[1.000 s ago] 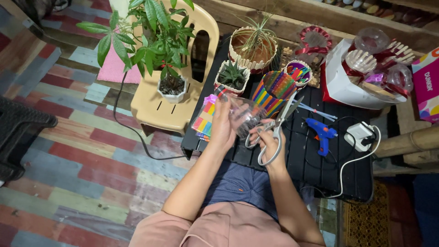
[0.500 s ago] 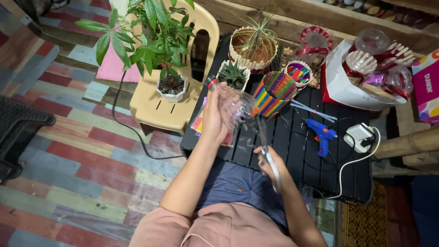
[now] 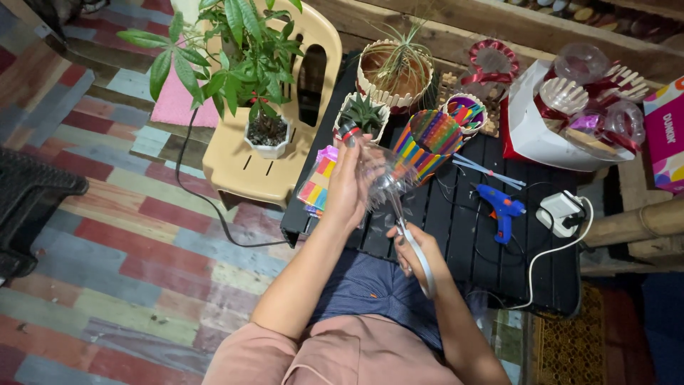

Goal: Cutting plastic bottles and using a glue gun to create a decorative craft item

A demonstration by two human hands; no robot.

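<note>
My left hand [image 3: 348, 187] is closed around a clear plastic bottle [image 3: 381, 178], held up over the near edge of the black slatted table [image 3: 484, 242]. My right hand [image 3: 413, 246] grips a pair of white-handled scissors [image 3: 412, 246], whose blades point up into the bottle's lower part. Both hands are close together above my lap. Part of the bottle is hidden behind my left palm.
A blue glue gun [image 3: 502, 210] and white plug adapter [image 3: 561, 211] lie on the table to the right. Behind are a striped stick holder [image 3: 427, 139], small succulent [image 3: 362, 114], basket planter [image 3: 395, 68] and white bag of crafts [image 3: 563, 121]. A potted plant [image 3: 246, 64] stands on a beige chair left.
My left hand has lifted and turned the bottle away from me. My right hand drew back toward my lap, and the scissors now point up into the bottle.
</note>
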